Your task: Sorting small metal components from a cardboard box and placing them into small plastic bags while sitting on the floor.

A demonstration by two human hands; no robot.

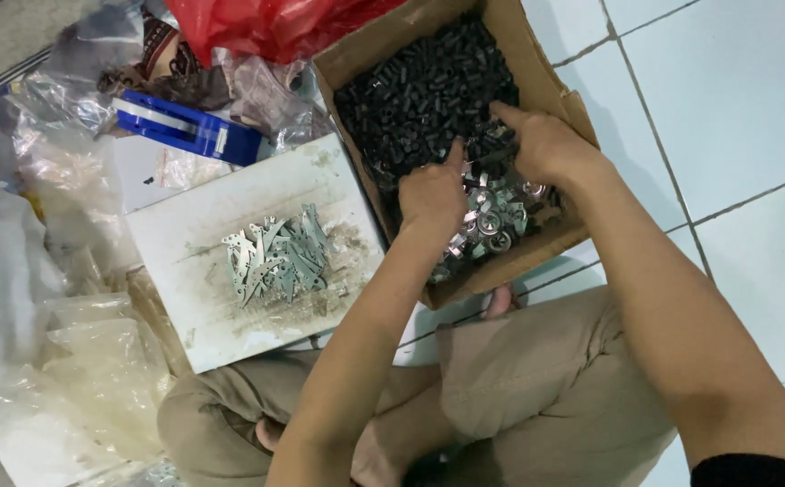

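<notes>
Person sits cross-legged on tiled floor (735,117). Cardboard box (537,81) holds black cylindrical parts (429,81) at far end, small shiny metal parts (492,221) at near end. Left hand (433,194) loosely curled over metal parts, thumb raised; grasp cannot be told. Right hand (541,144) rests where black and metal parts meet, index finger extended, fingertips hidden. White board (203,243) beside box carries heap of flat metal plates (280,257). Blue tape dispenser (189,126), red plastic bag (275,22), clear bags (95,361) lie around.

Home piecework spot: tiled floor (735,108), parts box (550,86), plastic bags (68,343).
</notes>
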